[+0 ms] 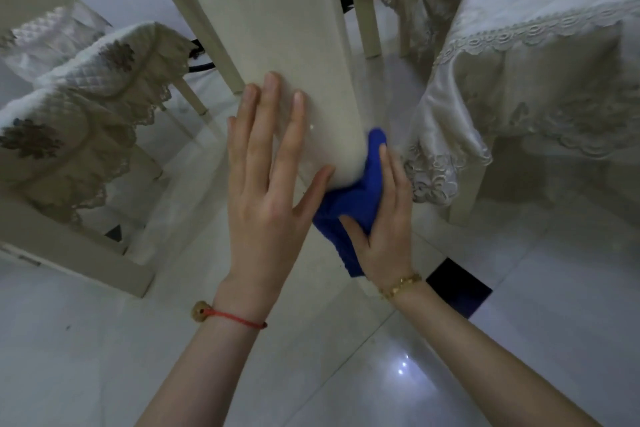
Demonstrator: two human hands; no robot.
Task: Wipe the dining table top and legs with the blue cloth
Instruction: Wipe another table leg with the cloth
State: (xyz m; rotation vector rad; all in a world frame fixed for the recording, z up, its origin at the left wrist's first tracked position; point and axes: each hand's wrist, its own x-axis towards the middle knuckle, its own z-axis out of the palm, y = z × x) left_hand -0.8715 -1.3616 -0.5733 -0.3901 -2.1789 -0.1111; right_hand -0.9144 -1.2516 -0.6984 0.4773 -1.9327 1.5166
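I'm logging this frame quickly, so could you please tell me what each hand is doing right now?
Left hand: open, fingers spread flat against the table leg, holding nothing.
Right hand: closed on the blue cloth, pressing it to the leg.

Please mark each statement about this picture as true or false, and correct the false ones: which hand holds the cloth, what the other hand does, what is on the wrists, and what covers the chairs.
1. The right hand holds the blue cloth against the table leg. True.
2. The left hand is closed in a fist. False: it lies open and flat on the table leg.
3. The left wrist wears a red string bracelet. True.
4. The right wrist is bare. False: it wears a gold bracelet.
5. The chair to the right has a lace-trimmed cover. True.
6. The blue cloth lies on the floor. False: it is held in the right hand.
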